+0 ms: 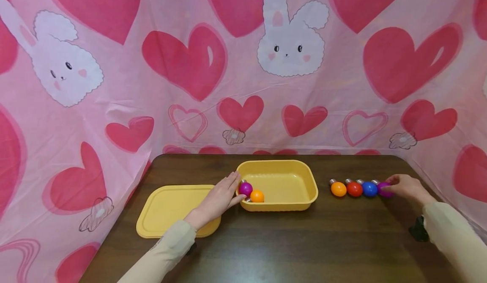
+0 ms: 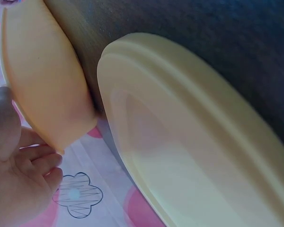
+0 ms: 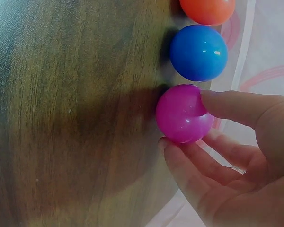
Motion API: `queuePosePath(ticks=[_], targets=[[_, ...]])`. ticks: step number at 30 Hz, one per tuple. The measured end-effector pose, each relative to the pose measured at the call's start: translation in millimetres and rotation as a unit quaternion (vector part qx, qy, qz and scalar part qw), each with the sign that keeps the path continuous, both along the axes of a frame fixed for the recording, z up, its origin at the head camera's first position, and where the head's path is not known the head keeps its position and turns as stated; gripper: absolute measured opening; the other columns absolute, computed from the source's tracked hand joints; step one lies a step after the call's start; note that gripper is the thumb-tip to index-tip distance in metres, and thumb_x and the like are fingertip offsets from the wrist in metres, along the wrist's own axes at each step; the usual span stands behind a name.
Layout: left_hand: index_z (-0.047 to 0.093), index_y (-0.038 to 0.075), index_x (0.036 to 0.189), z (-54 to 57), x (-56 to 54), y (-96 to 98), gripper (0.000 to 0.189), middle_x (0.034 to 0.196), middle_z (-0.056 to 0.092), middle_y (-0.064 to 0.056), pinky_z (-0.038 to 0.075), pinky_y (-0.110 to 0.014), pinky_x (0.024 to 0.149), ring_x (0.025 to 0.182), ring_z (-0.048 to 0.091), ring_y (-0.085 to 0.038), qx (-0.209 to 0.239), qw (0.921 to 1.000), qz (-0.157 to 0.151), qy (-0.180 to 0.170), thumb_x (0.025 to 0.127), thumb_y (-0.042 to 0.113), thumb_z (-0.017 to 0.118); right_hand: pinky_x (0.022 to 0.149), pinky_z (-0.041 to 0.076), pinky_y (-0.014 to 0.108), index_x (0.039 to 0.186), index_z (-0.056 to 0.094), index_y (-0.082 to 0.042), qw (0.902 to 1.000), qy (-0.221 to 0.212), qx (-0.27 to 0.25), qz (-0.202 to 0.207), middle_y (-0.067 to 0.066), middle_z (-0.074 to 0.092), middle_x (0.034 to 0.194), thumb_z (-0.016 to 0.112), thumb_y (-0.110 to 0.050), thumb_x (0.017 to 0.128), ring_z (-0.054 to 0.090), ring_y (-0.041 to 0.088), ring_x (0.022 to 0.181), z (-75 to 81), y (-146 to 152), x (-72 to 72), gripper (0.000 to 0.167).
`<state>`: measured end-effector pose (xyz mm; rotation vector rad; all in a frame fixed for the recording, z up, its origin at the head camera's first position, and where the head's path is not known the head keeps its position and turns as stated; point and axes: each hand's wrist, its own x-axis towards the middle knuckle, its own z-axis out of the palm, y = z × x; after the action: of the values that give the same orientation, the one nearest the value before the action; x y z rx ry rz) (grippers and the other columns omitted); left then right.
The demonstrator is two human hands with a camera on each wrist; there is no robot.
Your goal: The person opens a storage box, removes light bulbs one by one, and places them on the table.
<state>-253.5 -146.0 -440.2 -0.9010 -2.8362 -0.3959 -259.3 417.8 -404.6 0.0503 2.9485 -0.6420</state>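
My right hand (image 1: 409, 188) pinches a purple light bulb (image 3: 184, 113) between thumb and fingers, at the right end of a row of bulbs. Beside it in the row lie a blue bulb (image 1: 370, 188), a red bulb (image 1: 354, 189) and an orange bulb (image 1: 338, 189), their silver bases pointing back. With fingers extended, my left hand (image 1: 218, 196) rests at the left rim of a yellow container (image 1: 279, 207). Inside that container, near this hand, are another purple bulb (image 1: 245, 188) and another orange bulb (image 1: 257, 196).
A yellow lid (image 1: 171, 209) lies flat on the brown table (image 1: 289, 245), left of the container and partly under the left forearm. Behind the table hangs a pink cloth (image 1: 243, 84) with hearts and rabbits.
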Motion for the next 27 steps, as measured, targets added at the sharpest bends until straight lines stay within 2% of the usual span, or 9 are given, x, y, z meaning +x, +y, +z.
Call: queuePosePath(ticks=[5,11,20,27], targets=[[0.042,-0.003,0.148,0.1,0.1,0.1,0.07,0.156,0.041,-0.021,0.036,-0.047,0.119,0.145,0.041,-0.035,0.003,0.9999,-0.009,0.014,0.097,0.042,0.059,0.064,0.045,0.028,0.103,0.059,0.016,0.9999,-0.01,-0.006,0.0,0.025,0.066,0.09,0.07,-0.03,0.087,0.059,0.032,0.08,-0.3,1.5,-0.6,0.049],[0.041,-0.003,0.148,1.0,0.0,0.4,0.069,0.156,0.04,-0.021,0.036,-0.047,0.119,0.145,0.04,-0.035,0.009,0.9999,-0.008,0.007,0.097,0.041,0.059,0.064,0.045,0.027,0.101,0.06,0.015,1.0,-0.006,0.001,0.002,0.025,0.066,0.09,0.071,-0.032,0.086,0.059,0.031,0.08,0.4,2.9,-1.6,0.051],[0.044,-0.004,0.146,-0.6,-1.1,-0.2,0.068,0.154,0.043,-0.023,0.038,-0.049,0.117,0.143,0.043,-0.036,0.011,0.9995,-0.017,0.022,0.097,0.04,0.061,0.068,0.051,0.038,0.108,0.056,0.019,0.9998,-0.011,0.019,0.004,0.03,0.064,0.094,0.071,-0.034,0.086,0.059,0.035,0.082,2.0,2.8,-1.5,0.059],[0.044,-0.004,0.146,0.0,-0.6,-0.8,0.068,0.154,0.043,-0.023,0.038,-0.048,0.117,0.143,0.043,-0.036,0.01,0.9995,-0.017,0.023,0.097,0.041,0.06,0.075,0.053,0.05,0.113,0.052,0.021,0.9995,-0.03,0.009,0.007,0.035,0.062,0.101,0.068,-0.035,0.089,0.059,0.039,0.086,7.2,3.3,0.2,0.063]])
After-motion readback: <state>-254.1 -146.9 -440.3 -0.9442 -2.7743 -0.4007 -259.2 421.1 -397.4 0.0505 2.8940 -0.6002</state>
